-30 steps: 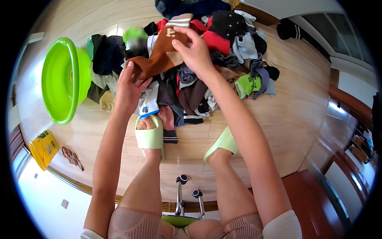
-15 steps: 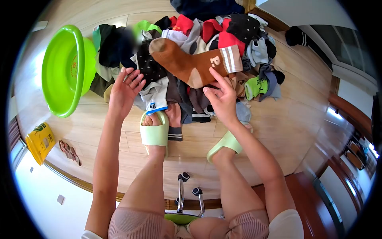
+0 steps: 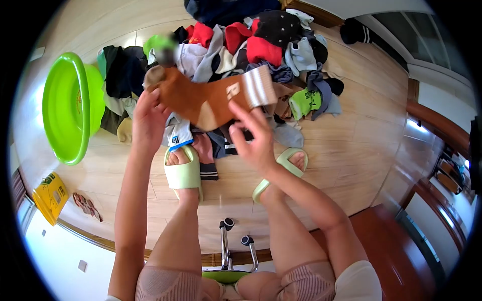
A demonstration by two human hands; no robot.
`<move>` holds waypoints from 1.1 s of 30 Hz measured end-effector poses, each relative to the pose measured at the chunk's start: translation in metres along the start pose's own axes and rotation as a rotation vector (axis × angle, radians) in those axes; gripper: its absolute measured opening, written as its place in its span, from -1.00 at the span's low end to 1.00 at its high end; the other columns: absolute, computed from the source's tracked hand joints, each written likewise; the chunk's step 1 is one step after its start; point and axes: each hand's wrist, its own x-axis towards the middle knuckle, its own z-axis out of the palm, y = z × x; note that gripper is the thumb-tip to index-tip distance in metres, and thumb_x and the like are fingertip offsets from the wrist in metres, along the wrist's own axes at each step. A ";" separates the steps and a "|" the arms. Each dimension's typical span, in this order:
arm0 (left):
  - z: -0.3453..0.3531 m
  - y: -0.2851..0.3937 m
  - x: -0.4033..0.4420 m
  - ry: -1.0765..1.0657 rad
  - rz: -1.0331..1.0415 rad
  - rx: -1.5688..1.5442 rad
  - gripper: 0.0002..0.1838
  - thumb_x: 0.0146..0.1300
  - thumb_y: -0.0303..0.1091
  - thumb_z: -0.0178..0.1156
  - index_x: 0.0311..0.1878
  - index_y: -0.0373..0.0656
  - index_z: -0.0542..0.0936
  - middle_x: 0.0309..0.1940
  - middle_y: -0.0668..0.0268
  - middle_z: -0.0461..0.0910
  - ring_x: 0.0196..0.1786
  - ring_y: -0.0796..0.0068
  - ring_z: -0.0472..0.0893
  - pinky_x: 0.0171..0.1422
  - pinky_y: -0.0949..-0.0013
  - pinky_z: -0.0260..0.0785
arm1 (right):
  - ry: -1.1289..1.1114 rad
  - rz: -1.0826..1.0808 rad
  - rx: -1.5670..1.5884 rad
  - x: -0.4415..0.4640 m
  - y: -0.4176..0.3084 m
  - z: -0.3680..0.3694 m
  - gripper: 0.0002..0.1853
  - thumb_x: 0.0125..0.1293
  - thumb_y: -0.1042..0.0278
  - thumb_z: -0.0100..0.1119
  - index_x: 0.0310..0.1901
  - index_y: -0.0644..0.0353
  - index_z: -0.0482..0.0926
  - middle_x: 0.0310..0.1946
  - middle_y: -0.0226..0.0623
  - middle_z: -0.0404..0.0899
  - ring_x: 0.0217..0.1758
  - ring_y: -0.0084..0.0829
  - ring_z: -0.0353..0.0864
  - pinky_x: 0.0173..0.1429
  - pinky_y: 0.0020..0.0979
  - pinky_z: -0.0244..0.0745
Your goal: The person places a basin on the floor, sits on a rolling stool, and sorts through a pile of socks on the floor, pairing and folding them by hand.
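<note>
A brown sock (image 3: 186,95) with a beige toe and heel, a pale letter and a white-striped cuff is stretched sideways above a heap of socks. My left hand (image 3: 149,118) is closed on it at the toe end. Below the cuff, my right hand (image 3: 253,138) grips the sock, with the index finger lying across its front and the other fingers partly hidden. Beneath my left hand, a white sock with a blue edge (image 3: 179,138) lies near my foot. Farther right in the heap is a bright green sock (image 3: 305,103).
A lime green basin (image 3: 65,158) stands tilted left of the heap. A yellow container (image 3: 50,195) and a pair of sandals (image 3: 87,206) are at the lower left. Green slippers (image 3: 182,174) are on my feet, with chair casters (image 3: 228,223) between my legs. Dark fabric (image 3: 231,10) lies behind the heap.
My left hand has gone from open beside the sock to closed on its toe end. The sock and my right hand have shifted left and slightly down in view.
</note>
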 end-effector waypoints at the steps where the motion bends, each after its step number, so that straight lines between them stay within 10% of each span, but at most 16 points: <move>1: -0.012 0.003 -0.006 -0.005 -0.007 -0.022 -0.82 0.38 -0.37 0.12 0.00 -0.12 0.53 -0.01 0.31 0.62 0.02 0.46 0.60 0.17 0.32 0.42 | -0.068 0.001 -0.087 -0.009 -0.002 -0.002 -0.55 0.24 0.62 0.12 0.19 0.19 0.55 -0.12 -0.16 0.54 -0.08 -0.25 0.58 -0.05 -0.35 0.58; 7: -0.089 -0.007 -0.019 0.457 -0.016 0.208 -0.78 0.35 -0.43 0.14 0.04 -0.19 0.51 -0.13 0.35 0.59 -0.10 0.50 0.57 0.06 0.44 0.44 | 0.200 0.053 -0.226 -0.023 0.021 -0.027 -0.76 0.21 0.60 0.21 -0.07 0.26 0.58 -0.12 -0.18 0.58 -0.04 -0.16 0.55 0.06 -0.27 0.48; 13: -0.052 -0.014 -0.021 0.415 0.497 0.885 -0.70 0.32 -0.43 0.22 0.10 -0.19 0.49 -0.16 0.37 0.57 -0.13 0.58 0.56 0.04 0.48 0.41 | 0.320 -0.039 -0.606 0.021 0.050 -0.054 -0.81 0.28 0.39 0.24 -0.17 0.27 0.47 -0.27 -0.15 0.50 -0.17 -0.13 0.44 -0.10 -0.20 0.37; 17: 0.013 -0.012 -0.031 -0.072 0.031 0.483 -0.60 0.39 -0.22 0.11 0.19 -0.23 0.45 -0.03 0.27 0.57 -0.02 0.48 0.57 0.17 0.36 0.42 | 0.233 -0.023 -0.291 0.018 0.009 -0.026 -0.84 0.36 0.35 0.17 -0.25 0.24 0.44 -0.36 -0.10 0.43 -0.28 -0.07 0.44 -0.17 -0.12 0.33; 19: 0.036 -0.020 -0.038 -0.257 -0.241 0.056 -0.52 0.42 -0.11 0.02 0.26 -0.25 0.41 0.06 0.21 0.56 0.06 0.41 0.56 0.26 0.27 0.41 | -0.040 -0.266 -0.252 0.014 -0.018 -0.010 -0.75 0.24 0.50 0.19 -0.04 0.27 0.52 0.09 -0.06 0.53 0.16 -0.05 0.49 0.22 -0.13 0.41; 22: 0.048 -0.029 -0.045 -0.167 -0.330 0.015 -0.43 0.43 -0.04 -0.02 0.32 -0.27 0.37 0.16 0.13 0.52 0.12 0.35 0.56 0.29 0.24 0.38 | -0.297 -0.332 -0.282 0.000 -0.023 0.015 -0.59 0.13 0.50 0.27 0.06 0.29 0.51 0.23 -0.07 0.44 0.37 -0.10 0.36 0.42 -0.12 0.29; 27: 0.032 -0.033 -0.040 -0.061 -0.245 0.211 -0.48 0.23 -0.52 0.23 0.28 -0.23 0.41 0.02 0.22 0.57 -0.01 0.49 0.60 0.04 0.42 0.52 | -0.266 -0.260 -0.350 -0.013 -0.010 0.014 -0.50 0.09 0.47 0.31 0.12 0.29 0.50 0.24 -0.09 0.41 0.38 -0.06 0.31 0.44 -0.11 0.26; 33: 0.006 -0.034 -0.031 -0.012 -0.184 0.527 -0.78 0.32 -0.45 0.22 0.01 -0.21 0.54 -0.19 0.37 0.63 -0.20 0.62 0.61 -0.13 0.55 0.50 | -0.113 -0.198 -0.570 0.009 0.028 -0.039 -0.46 0.11 0.43 0.26 0.19 0.18 0.45 0.27 -0.12 0.38 0.41 -0.02 0.25 0.48 0.06 0.11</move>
